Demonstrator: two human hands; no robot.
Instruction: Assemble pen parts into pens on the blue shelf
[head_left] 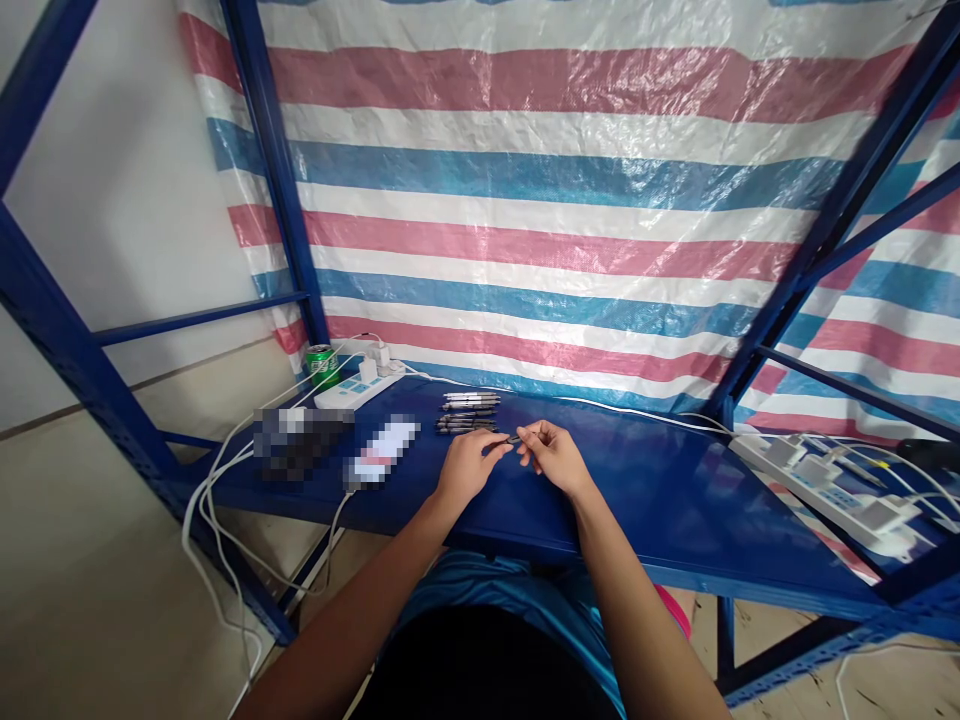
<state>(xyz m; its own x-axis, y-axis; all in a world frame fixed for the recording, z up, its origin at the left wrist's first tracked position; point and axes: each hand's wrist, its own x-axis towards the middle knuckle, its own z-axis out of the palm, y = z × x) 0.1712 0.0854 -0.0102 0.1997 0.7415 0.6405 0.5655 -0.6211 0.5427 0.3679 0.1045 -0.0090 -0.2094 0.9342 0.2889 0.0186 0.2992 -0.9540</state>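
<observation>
A dark, thin pen spans the gap between my hands, above the blue shelf. My left hand pinches its left end with thumb and fingers. At its right end, my right hand has its fingertips closed on it; the fingers cover that tip. Just beyond my left hand, several pens lie side by side in a row. The farther ones have pale barrels and the nearer ones are dark.
On the blue shelf, a white power strip, a green can, and blurred-out items including a phone-like object stand left. Another power strip with cables lies right. Blue posts and striped sheeting bound the back.
</observation>
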